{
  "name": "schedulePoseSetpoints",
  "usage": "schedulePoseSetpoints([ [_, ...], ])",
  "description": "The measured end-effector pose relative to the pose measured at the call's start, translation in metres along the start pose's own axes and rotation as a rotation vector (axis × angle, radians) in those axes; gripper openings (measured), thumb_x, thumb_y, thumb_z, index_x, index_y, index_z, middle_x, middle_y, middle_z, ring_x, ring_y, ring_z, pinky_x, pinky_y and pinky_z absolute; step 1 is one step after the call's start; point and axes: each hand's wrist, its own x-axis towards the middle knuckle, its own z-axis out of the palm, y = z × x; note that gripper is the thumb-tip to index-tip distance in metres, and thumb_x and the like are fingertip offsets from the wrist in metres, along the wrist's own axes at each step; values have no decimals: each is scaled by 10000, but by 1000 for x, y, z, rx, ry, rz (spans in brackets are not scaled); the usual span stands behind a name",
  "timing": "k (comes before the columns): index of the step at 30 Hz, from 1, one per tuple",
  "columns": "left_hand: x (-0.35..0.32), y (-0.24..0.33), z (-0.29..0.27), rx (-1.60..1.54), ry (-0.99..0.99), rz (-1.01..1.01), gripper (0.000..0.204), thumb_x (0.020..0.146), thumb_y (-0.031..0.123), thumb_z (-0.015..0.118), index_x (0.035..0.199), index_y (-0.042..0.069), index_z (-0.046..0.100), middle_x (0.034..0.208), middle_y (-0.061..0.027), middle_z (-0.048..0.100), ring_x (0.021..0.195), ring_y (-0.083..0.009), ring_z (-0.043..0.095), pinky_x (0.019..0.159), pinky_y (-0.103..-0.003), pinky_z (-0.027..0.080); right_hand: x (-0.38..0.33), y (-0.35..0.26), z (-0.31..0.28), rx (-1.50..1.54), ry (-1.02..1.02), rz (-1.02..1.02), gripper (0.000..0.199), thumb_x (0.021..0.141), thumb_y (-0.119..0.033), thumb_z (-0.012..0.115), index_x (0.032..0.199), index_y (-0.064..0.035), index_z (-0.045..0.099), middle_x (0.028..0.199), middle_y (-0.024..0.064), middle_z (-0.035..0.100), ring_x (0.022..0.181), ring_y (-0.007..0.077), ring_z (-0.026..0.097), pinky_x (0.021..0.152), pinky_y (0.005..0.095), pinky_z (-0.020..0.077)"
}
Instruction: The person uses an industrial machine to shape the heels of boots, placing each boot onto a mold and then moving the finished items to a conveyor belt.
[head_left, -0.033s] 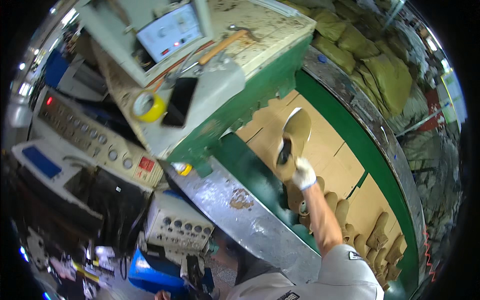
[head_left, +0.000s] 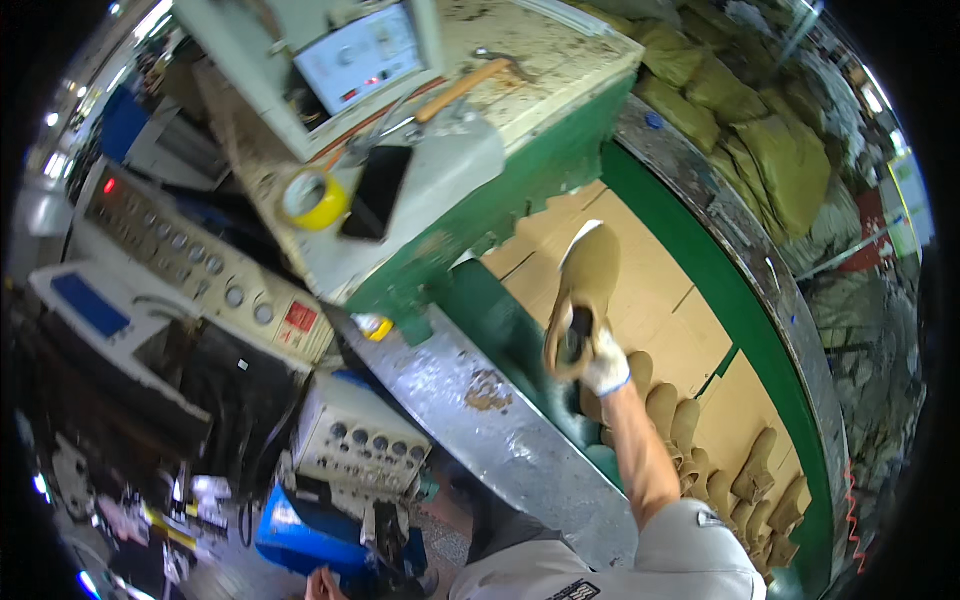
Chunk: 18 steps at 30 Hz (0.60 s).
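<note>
My right hand (head_left: 604, 366), in a white glove, is shut on the heel end of a tan boot (head_left: 592, 265). It holds the boot up over the tan boards of a curved conveyor (head_left: 680, 300), toe pointing away from me. Below the hand, several more tan boots (head_left: 690, 440) stand in a row on the conveyor. At the lower edge, beside a blue box (head_left: 300, 530), a sliver of what looks like my left hand (head_left: 320, 585) shows. Its fingers are cut off by the frame.
A green machine body (head_left: 520, 190) with a grey top carries a yellow tape roll (head_left: 315, 198) and a black phone (head_left: 375, 190). A control panel with knobs (head_left: 190, 260) sits at left. A worn metal ledge (head_left: 480, 400) lies before me. Olive sacks (head_left: 770, 140) are piled beyond the conveyor's green rim (head_left: 735, 330).
</note>
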Motion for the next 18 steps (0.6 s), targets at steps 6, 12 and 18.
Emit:
schedulePoseSetpoints([
  [6, 95, 108, 55, -792, -354, -22, 351, 1033, 163, 648, 1298, -67, 633, 1209, -176, 710, 1080, -230, 692, 976, -335, 540, -112, 119, 193, 232, -64, 553, 622, 950, -457, 665, 1388, -25, 574, 1267, 190, 673, 1073, 327, 678, 924, 452, 570],
  [12, 151, 156, 2, -783, -231, 243, 242, 941, 109, 751, 1128, -39, 707, 927, -100, 704, 838, -108, 604, 815, -275, 508, -175, 195, 315, -417, -344, 577, 591, 932, -315, 710, 1378, 43, 563, 1236, 138, 680, 1066, 231, 674, 930, 369, 551],
  [18, 150, 40, -29, -758, 194, 74, 116, 896, 31, 767, 976, -49, 740, 801, -70, 705, 713, -142, 605, 683, -269, 472, -206, 262, 378, -707, -461, 643, 750, 875, -373, 778, 1410, 80, 515, 1249, 150, 652, 1104, 207, 643, 963, 344, 525],
])
